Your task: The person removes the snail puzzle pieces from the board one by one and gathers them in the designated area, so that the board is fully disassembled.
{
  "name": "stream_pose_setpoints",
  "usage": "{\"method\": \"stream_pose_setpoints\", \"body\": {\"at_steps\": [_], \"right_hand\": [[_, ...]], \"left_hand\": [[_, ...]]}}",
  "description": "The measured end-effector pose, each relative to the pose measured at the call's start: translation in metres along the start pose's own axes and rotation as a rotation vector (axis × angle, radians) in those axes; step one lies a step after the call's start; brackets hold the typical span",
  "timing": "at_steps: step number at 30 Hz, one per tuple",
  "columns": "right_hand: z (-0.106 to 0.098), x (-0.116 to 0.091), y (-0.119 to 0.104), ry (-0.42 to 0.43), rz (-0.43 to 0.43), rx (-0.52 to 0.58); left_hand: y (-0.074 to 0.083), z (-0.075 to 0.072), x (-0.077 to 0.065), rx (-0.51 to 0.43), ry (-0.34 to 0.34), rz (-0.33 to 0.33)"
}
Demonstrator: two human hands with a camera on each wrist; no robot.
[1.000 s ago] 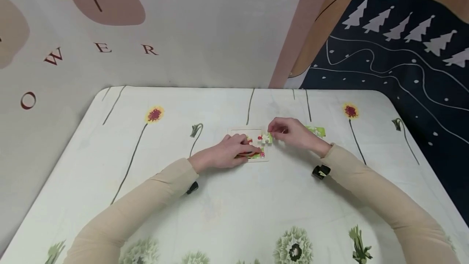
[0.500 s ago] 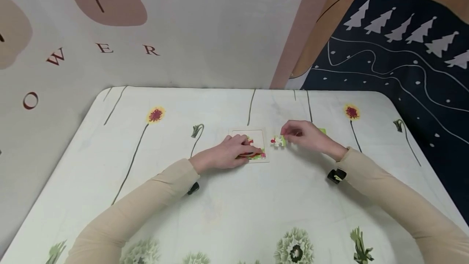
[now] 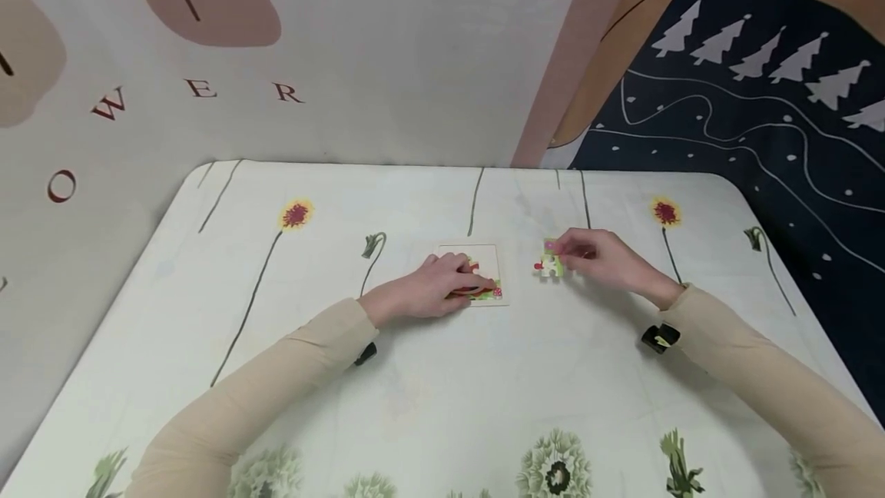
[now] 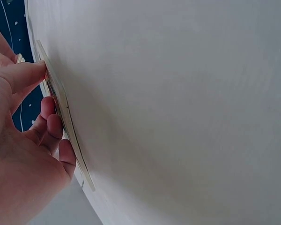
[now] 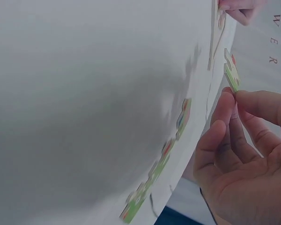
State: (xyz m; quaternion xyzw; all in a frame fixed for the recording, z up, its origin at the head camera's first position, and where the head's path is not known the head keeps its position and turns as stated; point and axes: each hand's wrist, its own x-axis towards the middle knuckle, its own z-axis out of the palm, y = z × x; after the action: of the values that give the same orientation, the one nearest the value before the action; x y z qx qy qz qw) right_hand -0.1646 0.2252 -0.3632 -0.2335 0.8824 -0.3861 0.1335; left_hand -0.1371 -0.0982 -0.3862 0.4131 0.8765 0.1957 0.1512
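Fingertips of the right hand [image 3: 603, 258] are pinching a jigsaw piece [image 3: 551, 267] just left of them, holding it farther from the puzzle tray [image 3: 488, 254] than a second ago; loose pieces [image 5: 165, 158] are lying below. The left hand [image 3: 430, 288] is still resting its fingers on the tray.

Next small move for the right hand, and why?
Probably lower the pinched puzzle piece to the table beside the loose pieces: the right hand has drawn it away from the puzzle board and holds it raised near them, while the left hand rests on the board.
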Motion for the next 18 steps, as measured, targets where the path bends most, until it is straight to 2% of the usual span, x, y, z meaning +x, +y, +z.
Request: {"method": "stream_pose_setpoints", "body": {"at_steps": [18], "right_hand": [[-0.023,-0.026,0.023,0.071,0.082,-0.012]], "left_hand": [[-0.001,0.001,0.000,0.001,0.001,0.001]]}}
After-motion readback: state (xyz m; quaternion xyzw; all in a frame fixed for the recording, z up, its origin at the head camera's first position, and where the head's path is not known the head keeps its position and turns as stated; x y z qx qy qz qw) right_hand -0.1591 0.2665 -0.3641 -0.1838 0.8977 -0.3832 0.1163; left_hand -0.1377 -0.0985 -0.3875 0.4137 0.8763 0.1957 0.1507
